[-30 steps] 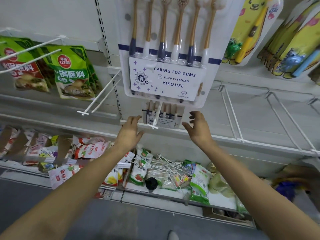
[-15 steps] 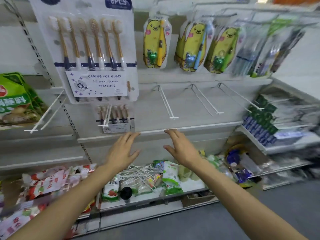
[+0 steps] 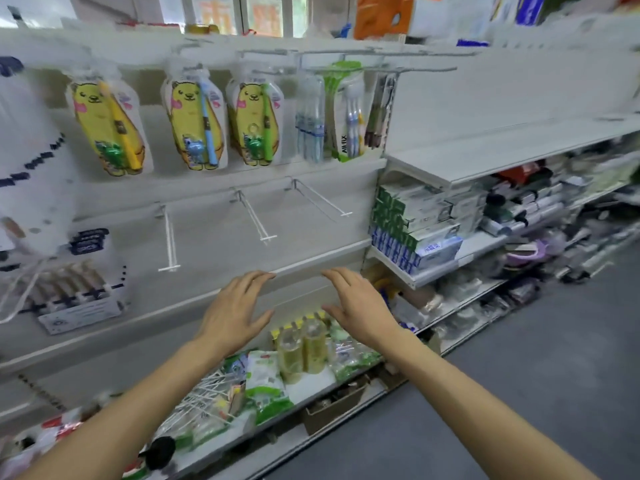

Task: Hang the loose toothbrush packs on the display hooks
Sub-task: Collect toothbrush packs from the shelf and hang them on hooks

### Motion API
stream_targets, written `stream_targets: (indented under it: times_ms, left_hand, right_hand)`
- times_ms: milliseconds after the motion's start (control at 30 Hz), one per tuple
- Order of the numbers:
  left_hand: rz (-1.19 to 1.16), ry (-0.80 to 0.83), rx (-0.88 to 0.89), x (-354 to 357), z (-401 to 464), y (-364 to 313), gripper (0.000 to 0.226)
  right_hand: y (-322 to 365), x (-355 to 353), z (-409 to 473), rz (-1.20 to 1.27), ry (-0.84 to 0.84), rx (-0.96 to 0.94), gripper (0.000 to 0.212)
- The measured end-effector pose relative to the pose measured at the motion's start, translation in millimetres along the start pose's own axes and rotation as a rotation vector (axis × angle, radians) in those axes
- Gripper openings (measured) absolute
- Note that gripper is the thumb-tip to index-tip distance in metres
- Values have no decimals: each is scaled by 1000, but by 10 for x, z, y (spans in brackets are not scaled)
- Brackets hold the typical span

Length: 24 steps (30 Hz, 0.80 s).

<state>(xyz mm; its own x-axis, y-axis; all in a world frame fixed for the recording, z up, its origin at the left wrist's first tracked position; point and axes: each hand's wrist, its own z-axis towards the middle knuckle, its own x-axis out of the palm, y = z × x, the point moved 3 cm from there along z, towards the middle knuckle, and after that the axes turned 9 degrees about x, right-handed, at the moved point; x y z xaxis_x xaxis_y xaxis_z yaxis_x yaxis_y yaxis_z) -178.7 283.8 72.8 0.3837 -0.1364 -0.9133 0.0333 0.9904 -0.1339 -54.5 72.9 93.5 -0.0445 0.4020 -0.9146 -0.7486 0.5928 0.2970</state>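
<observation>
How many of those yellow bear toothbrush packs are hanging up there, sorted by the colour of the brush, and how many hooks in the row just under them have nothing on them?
Bear pack with yellow brush: 1
Bear pack with blue brush: 1
Bear pack with green brush: 1
Bare hooks in the row below: 3
Total: 3 bear packs showing in front and 3 bare hooks, 6 things; any packs behind the front ones are hidden.

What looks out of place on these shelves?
A heap of loose white display hooks lies among snack bags on the bottom shelf, not mounted. Above it, three mounted hooks stick out bare. Both hands hold nothing.
</observation>
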Motion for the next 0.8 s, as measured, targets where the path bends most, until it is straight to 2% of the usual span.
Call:
stream_targets:
  times_ms: [267, 800]
  left_hand:
    - [3, -30, 122, 433, 1069, -1133, 62]
    - [-96, -2, 371, 1283, 3000, -3000, 61]
  right_hand:
    - [-1451, -673, -266, -65, -65, 92, 62]
    - [-3659, -1653, -807, -94, -169, 342, 62]
